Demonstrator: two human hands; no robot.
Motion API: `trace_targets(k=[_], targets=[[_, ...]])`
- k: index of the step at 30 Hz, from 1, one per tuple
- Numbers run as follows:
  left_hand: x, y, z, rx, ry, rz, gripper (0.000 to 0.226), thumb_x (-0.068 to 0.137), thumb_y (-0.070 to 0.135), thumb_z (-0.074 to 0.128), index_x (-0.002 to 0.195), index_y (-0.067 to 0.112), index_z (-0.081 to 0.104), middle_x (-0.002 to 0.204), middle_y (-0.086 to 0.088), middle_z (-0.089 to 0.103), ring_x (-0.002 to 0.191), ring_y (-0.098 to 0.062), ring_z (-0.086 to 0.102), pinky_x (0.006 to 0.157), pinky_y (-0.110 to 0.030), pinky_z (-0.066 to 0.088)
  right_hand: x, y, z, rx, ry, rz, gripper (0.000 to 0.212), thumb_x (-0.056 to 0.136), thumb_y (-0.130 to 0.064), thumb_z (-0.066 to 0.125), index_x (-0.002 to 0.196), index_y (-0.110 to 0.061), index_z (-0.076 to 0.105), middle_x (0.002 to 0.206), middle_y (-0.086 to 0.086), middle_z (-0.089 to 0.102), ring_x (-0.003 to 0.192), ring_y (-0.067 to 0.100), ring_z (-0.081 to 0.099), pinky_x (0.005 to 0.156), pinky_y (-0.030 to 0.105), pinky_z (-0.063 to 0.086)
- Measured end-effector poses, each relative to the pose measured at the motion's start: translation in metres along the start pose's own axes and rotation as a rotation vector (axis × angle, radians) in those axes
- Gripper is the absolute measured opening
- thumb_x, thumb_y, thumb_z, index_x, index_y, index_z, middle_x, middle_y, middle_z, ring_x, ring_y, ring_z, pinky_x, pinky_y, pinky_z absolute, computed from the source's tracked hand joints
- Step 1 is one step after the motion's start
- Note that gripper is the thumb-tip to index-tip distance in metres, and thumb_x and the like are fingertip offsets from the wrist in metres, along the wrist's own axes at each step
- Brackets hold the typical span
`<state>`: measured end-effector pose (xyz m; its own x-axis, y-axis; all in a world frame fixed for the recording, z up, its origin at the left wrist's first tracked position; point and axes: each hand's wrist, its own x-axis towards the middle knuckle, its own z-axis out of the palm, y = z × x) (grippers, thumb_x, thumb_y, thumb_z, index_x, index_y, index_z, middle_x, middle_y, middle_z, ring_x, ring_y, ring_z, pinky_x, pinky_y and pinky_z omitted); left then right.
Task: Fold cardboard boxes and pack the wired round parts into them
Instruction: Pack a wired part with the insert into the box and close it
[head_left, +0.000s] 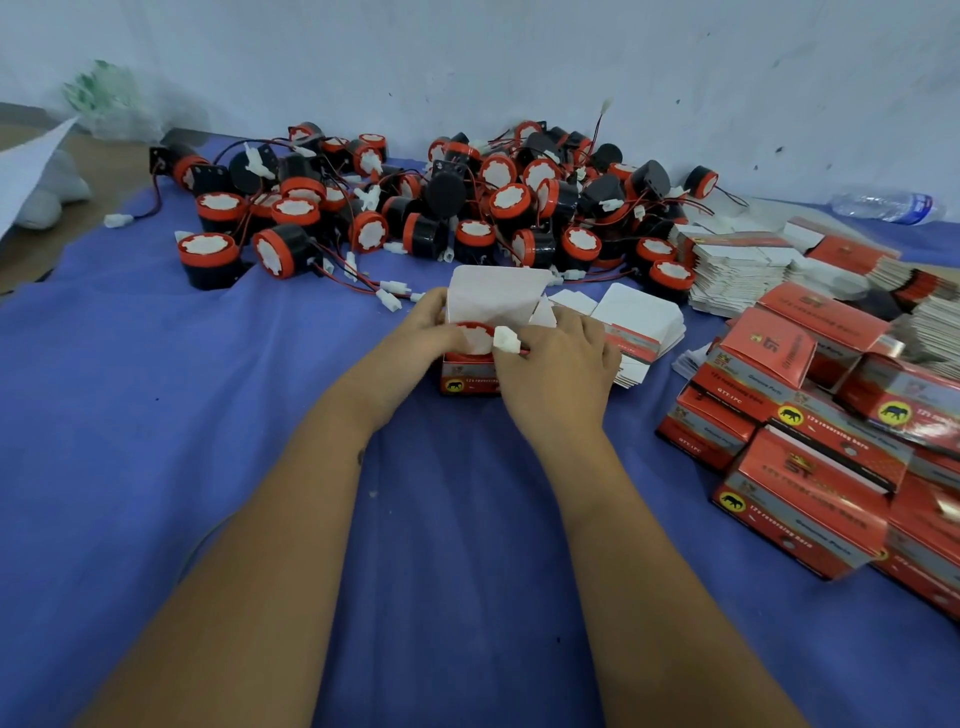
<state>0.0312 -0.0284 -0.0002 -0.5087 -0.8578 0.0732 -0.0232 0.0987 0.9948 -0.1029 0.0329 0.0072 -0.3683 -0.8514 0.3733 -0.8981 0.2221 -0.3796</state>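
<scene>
A small red box (467, 378) stands open on the blue cloth at the middle, its white lid flap (496, 291) raised behind. A round part (475, 335) with a red rim and white top sits inside it. My left hand (421, 332) grips the box's left side. My right hand (561, 358) pinches the part's white connector (505, 340) and its red wire at the box's mouth. A big heap of loose round parts (467, 208) with wires lies behind the box.
Flat unfolded boxes are stacked at the right (737, 275), some beside my right hand (639, 322). Closed red boxes (810, 441) pile up at the right. A water bottle (888, 207) lies by the wall; a plastic bag (111, 104) sits far left.
</scene>
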Motion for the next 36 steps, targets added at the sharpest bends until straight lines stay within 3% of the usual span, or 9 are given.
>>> trace_targets(k=[3,6,11,14,17,25,30,32,36], targets=[[0.004,-0.003,0.011,0.043,0.115,-0.016,0.03,0.091,0.019,0.062,0.114,0.037,0.055,0.113,0.015,0.068,0.108,-0.005,0.064,0.09,-0.023,0.05,0.0,-0.002,0.001,0.043,-0.014,0.007,0.032,0.095,-0.034,0.045,0.114,-0.023,0.068,0.136,0.005,0.048,0.128,0.026,0.033,0.104,0.041,0.026],[0.004,-0.006,0.019,0.128,0.217,0.043,0.032,0.093,0.018,0.063,0.116,0.037,0.052,0.11,0.017,0.065,0.097,0.004,0.062,0.076,-0.012,0.048,-0.002,-0.004,-0.003,0.237,0.076,0.006,0.029,0.092,-0.031,0.052,0.112,-0.015,0.067,0.135,0.009,0.045,0.124,0.027,0.038,0.099,0.04,0.035],[0.006,-0.005,0.016,0.161,0.281,0.033,0.028,0.095,0.02,0.062,0.118,0.031,0.052,0.108,0.016,0.064,0.101,-0.003,0.06,0.08,-0.02,0.049,-0.001,-0.007,-0.022,0.66,0.384,0.104,0.012,0.09,-0.027,0.058,0.088,-0.018,0.065,0.08,-0.004,0.058,0.074,0.012,0.054,0.064,0.036,0.046],[0.005,-0.005,0.015,0.224,0.373,0.049,0.022,0.096,0.023,0.06,0.112,0.034,0.05,0.099,0.023,0.06,0.094,0.003,0.057,0.065,-0.007,0.043,0.0,-0.01,-0.029,0.909,0.365,0.092,0.025,0.092,-0.027,0.064,0.074,-0.011,0.061,0.062,0.002,0.054,0.055,0.007,0.043,0.052,0.025,0.037],[0.004,-0.006,0.014,0.228,0.364,0.046,0.025,0.097,0.024,0.059,0.118,0.034,0.05,0.106,0.021,0.061,0.1,0.0,0.058,0.072,-0.014,0.044,-0.001,-0.012,-0.03,1.03,0.275,0.023,0.04,0.093,-0.026,0.065,0.07,0.005,0.058,0.063,0.018,0.049,0.059,0.028,0.04,0.056,0.037,0.037],[0.003,-0.006,0.013,0.176,0.296,0.049,0.028,0.099,0.021,0.058,0.12,0.036,0.047,0.108,0.021,0.061,0.101,0.001,0.059,0.071,-0.01,0.045,-0.005,-0.008,-0.027,1.009,0.064,-0.014,0.03,0.091,-0.03,0.056,0.08,-0.006,0.069,0.077,0.011,0.066,0.076,0.023,0.059,0.07,0.037,0.049],[0.001,-0.005,0.011,0.159,0.207,0.074,0.029,0.099,0.019,0.058,0.123,0.033,0.051,0.119,0.013,0.065,0.112,-0.005,0.06,0.095,-0.028,0.05,-0.001,-0.003,-0.013,0.659,0.194,-0.106,0.007,0.083,-0.032,0.069,0.081,-0.03,0.075,0.078,-0.008,0.067,0.087,0.007,0.043,0.091,0.024,0.035],[0.001,-0.003,0.01,0.181,0.153,0.075,0.031,0.099,0.017,0.058,0.128,0.028,0.052,0.122,0.01,0.065,0.114,-0.007,0.06,0.101,-0.033,0.049,0.001,0.0,-0.007,0.544,0.237,-0.123,0.009,0.08,-0.035,0.074,0.089,-0.033,0.075,0.076,-0.01,0.058,0.085,0.005,0.037,0.087,0.015,0.024],[0.001,-0.002,0.005,0.188,0.119,0.053,0.039,0.098,0.016,0.059,0.133,0.029,0.051,0.122,0.01,0.065,0.114,-0.006,0.061,0.102,-0.034,0.049,0.003,0.003,0.0,0.475,0.313,-0.151,0.021,0.076,-0.024,0.08,0.096,-0.029,0.076,0.066,-0.021,0.038,0.082,0.003,0.03,0.082,0.023,0.021]])
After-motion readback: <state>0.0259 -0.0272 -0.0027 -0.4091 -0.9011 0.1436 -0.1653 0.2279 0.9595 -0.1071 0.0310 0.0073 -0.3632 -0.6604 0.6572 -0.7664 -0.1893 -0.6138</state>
